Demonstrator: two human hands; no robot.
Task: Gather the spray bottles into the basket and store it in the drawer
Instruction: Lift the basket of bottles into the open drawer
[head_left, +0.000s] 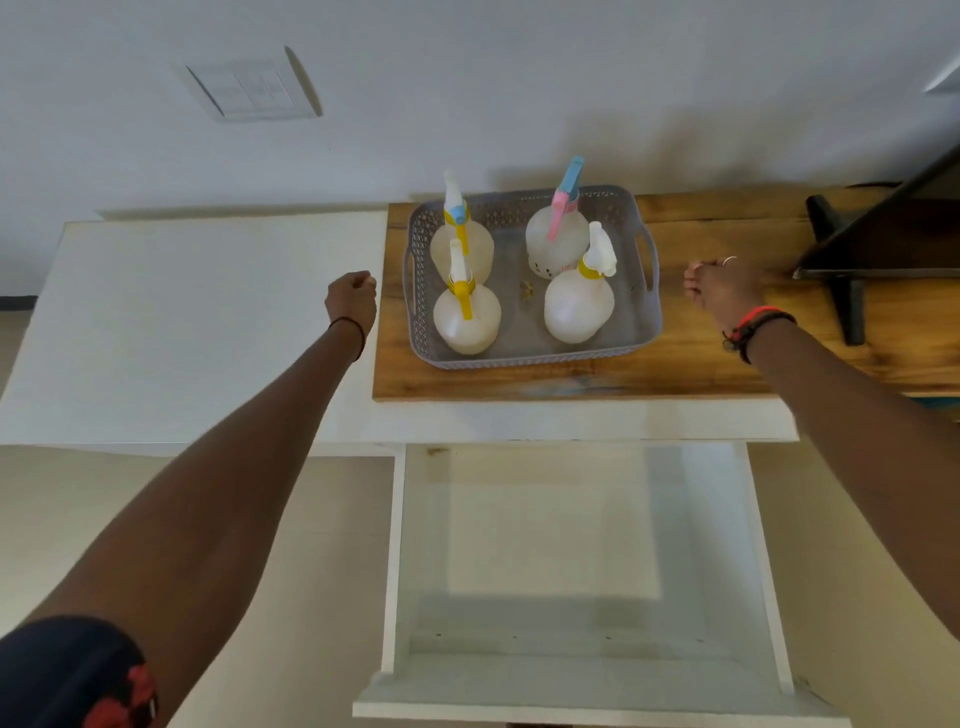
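Observation:
A grey perforated basket (524, 358) stands on a wooden board (701, 364). Several translucent spray bottles stand upright inside it: two with yellow triggers on the left (466, 322) (461, 244), one with a pink and blue trigger at the back right (557, 241), one with a white head at the front right (579, 304). My left hand (352, 301) hovers just left of the basket, fingers curled, holding nothing. My right hand (719, 288) hovers just right of it, fingers curled, apart from the handle. A white drawer (582, 670) stands pulled open below the counter.
The board lies on a white counter (208, 322) against a white wall with a switch plate (249, 88). A dark stand (852, 291) sits on the board at the right.

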